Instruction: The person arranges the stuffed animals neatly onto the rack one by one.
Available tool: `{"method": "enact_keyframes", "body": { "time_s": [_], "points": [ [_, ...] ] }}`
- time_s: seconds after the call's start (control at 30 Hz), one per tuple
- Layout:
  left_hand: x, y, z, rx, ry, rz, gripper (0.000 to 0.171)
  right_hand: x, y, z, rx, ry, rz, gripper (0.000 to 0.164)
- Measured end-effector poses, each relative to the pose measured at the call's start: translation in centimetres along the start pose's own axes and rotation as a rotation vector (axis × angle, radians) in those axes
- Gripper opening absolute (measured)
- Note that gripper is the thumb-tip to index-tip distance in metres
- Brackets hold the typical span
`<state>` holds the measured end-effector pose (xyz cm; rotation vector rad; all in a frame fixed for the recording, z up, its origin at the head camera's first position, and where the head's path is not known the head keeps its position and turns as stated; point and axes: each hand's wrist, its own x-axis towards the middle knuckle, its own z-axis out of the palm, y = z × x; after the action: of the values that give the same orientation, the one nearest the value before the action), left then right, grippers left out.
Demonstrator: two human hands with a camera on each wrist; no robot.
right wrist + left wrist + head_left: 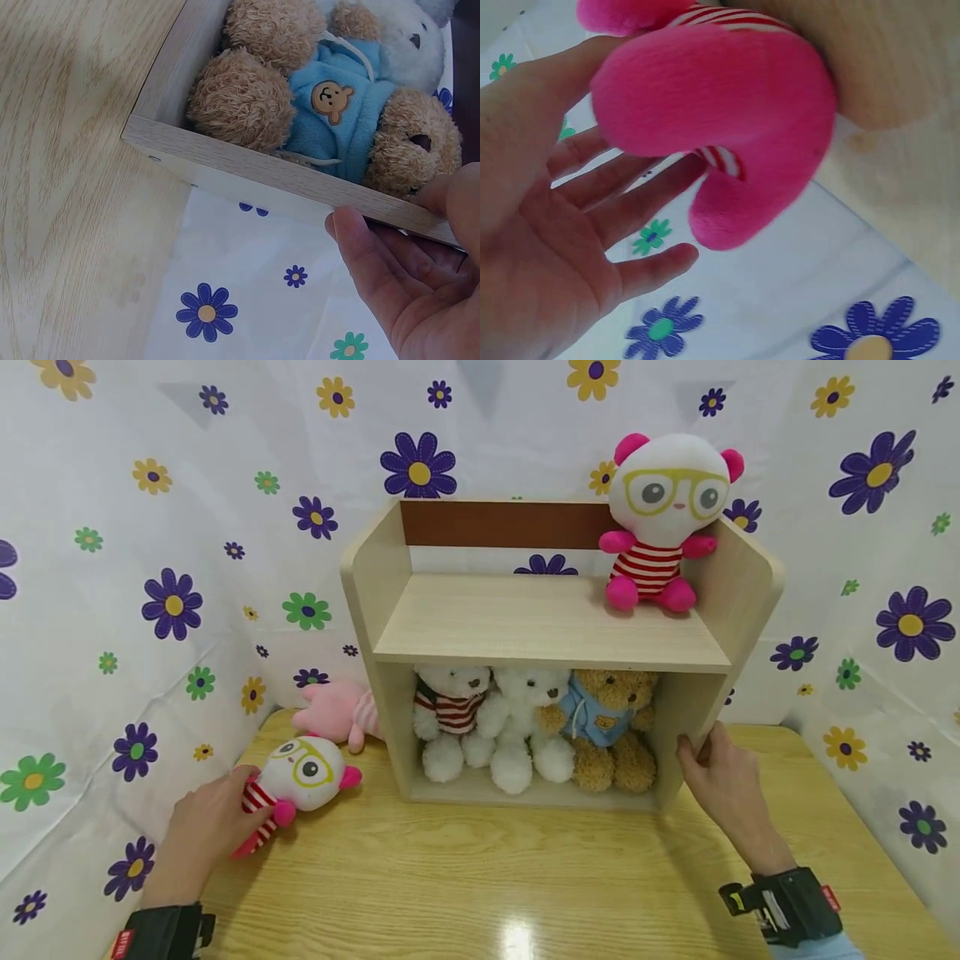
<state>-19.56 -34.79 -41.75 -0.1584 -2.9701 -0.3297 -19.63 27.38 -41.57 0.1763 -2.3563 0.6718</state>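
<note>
While doll on shelf, teddies beneath

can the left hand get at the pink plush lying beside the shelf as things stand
Probably not right away: the left hand is holding a plush panda with yellow glasses, which lies in front of the pink plush. If the hand let go, the way over the panda looks free.

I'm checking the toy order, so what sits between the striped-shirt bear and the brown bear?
A white bear sits between the striped-shirt bear and the brown bear, inside the shelf unit; the head view shows this.
</note>
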Motion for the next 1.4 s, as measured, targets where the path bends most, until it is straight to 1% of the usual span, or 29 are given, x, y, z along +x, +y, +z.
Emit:
{"method": "enact_keyframes", "body": {
  "time_s": [0.1,0.13,0.27,0.37,0.53,0.6,0.7,0.8,0.93,1.13,1.3,1.4],
  "points": [
    [0.6,0.6,-0.2,-0.006,-0.039,0.005,0.065,0.0,0.0,0.0,-0.003,0.003,-0.007,0.014],
    [0.8,0.8,-0.3,-0.013,-0.062,0.001,0.066,0.0,0.0,0.0,-0.004,0.006,-0.009,0.014],
    [1.9,1.5,-0.3,-0.031,-0.132,0.013,0.062,0.0,0.2,0.1,-0.006,0.020,-0.016,0.014],
    [2.4,1.6,-0.3,-0.025,-0.160,0.026,0.061,-0.1,0.3,0.2,-0.009,0.028,-0.027,0.014],
    [2.4,1.4,-0.1,-0.072,-0.240,-0.022,0.088,-0.2,0.2,0.4,-0.014,0.026,-0.043,0.014],
    [2.3,1.2,0.2,-0.097,-0.258,-0.037,0.094,-0.2,0.2,0.4,-0.015,0.027,-0.041,0.014],
    [2.2,1.0,0.6,-0.100,-0.248,-0.028,0.087,-0.2,0.2,0.5,-0.018,0.035,-0.039,0.014],
    [2.1,0.8,0.9,-0.099,-0.228,0.000,0.075,-0.1,0.3,0.5,-0.020,0.042,-0.042,0.013],
    [2.0,0.8,0.9,-0.090,-0.210,0.032,0.066,-0.1,0.4,0.4,-0.016,0.048,-0.041,0.013],
    [1.9,0.8,0.9,-0.078,-0.202,0.049,0.066,-0.1,0.4,0.4,-0.009,0.043,-0.038,0.013],
    [1.8,0.9,0.8,-0.073,-0.231,0.028,0.068,0.0,0.4,0.5,-0.010,0.045,-0.042,0.013],
    [1.8,1.0,0.9,-0.070,-0.222,0.022,0.066,-0.1,0.4,0.5,-0.007,0.053,-0.047,0.012]
  ]
}}
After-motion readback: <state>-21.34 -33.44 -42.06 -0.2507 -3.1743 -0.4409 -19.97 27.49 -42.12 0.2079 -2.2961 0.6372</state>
